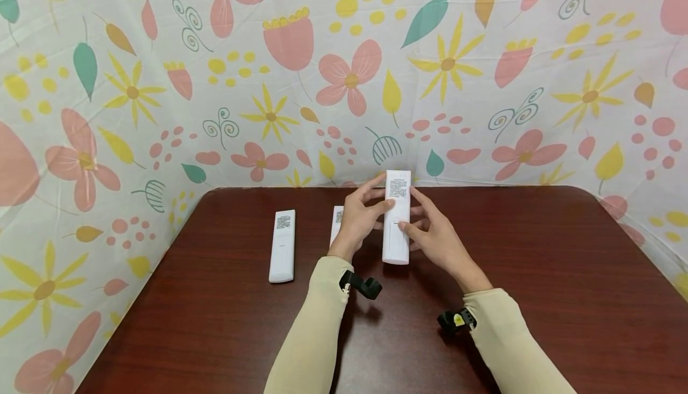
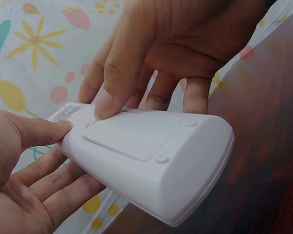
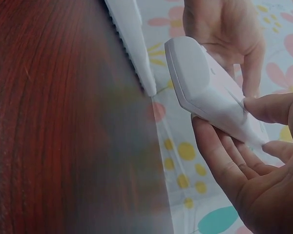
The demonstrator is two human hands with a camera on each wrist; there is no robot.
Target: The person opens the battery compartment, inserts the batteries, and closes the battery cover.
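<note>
A white remote control is held off the table, its back turned up toward the head camera. A printed label covers its far end. The left hand grips the label end from the left, thumb on the back and fingers beneath. From the other side, the right hand holds it, with its thumb pressing at the notch of the battery cover. That cover sits in place in the left wrist view. In the right wrist view the remote's blunt near end faces the camera.
A second white remote lies label-side up on the dark red wooden table, at left. Another remote lies partly hidden behind the left hand. A flower-patterned cloth hangs behind the table's far edge. Black straps circle both wrists.
</note>
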